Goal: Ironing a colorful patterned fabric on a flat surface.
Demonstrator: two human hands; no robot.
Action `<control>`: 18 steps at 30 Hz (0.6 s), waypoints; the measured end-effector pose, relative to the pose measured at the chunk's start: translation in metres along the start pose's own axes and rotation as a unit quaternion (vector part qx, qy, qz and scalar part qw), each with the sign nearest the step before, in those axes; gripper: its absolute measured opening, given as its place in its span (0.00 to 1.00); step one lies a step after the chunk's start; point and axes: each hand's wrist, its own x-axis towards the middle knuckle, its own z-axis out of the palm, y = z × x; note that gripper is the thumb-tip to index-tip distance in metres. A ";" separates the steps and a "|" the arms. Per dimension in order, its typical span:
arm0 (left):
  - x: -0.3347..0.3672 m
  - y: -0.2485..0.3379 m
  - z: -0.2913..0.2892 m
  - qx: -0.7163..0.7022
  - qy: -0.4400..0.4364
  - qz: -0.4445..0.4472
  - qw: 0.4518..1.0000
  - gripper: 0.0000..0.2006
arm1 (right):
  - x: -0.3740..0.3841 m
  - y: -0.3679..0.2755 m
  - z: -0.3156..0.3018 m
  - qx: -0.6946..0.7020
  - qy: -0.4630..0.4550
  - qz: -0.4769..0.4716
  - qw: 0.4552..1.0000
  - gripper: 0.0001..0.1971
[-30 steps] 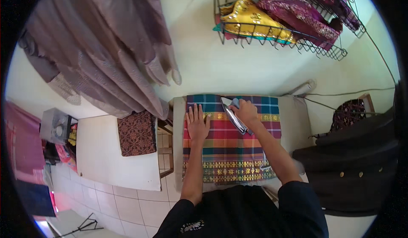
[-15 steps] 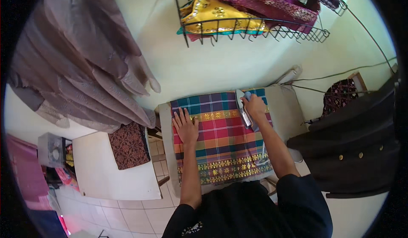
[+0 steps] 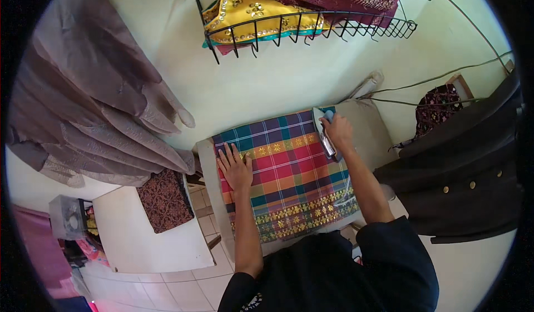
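A checked cloth [image 3: 283, 173] in red, green, purple and orange with gold motifs lies spread over a padded grey ironing board [image 3: 370, 131]. My left hand [image 3: 236, 168] rests flat on the cloth's left part, fingers spread. Near the cloth's far right edge, my right hand [image 3: 337, 132] is wrapped round the handle of a clothes iron [image 3: 325, 138]. The iron's pointed tip faces away from me, and its plate edge meets the cloth. My fingers hide part of the handle.
A wire basket [image 3: 311, 20] with folded yellow and purple cloths hangs on the wall. Grey-brown garments [image 3: 105, 89] hang at left, a dark buttoned garment [image 3: 456, 173] at right. A white table [image 3: 150, 245] carries a brown patterned cloth [image 3: 165, 200]. Cords [image 3: 423, 101] run along the right wall.
The view has turned and shifted slightly, so the board now looks tilted. My right hand and the iron sit nearer the cloth's right edge; my left hand keeps its place on the cloth.
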 end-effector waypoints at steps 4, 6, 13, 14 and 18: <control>0.002 -0.003 -0.004 0.005 0.008 -0.002 1.000 0.30 | -0.009 -0.003 0.006 -0.002 -0.017 0.035 0.999 0.26; 0.003 -0.004 -0.005 0.006 0.012 0.002 1.000 0.30 | -0.019 0.001 0.004 -0.001 0.010 0.063 0.998 0.27; -0.003 -0.004 -0.003 0.014 0.002 0.013 1.000 0.31 | 0.028 0.015 0.007 0.026 0.003 0.130 0.991 0.26; -0.002 -0.005 0.002 0.012 0.011 0.015 1.000 0.31 | 0.033 0.020 0.011 0.031 -0.012 0.128 0.991 0.26; 0.001 -0.002 -0.002 0.028 0.019 0.017 0.999 0.30 | 0.004 0.025 0.017 0.009 -0.015 0.120 0.993 0.27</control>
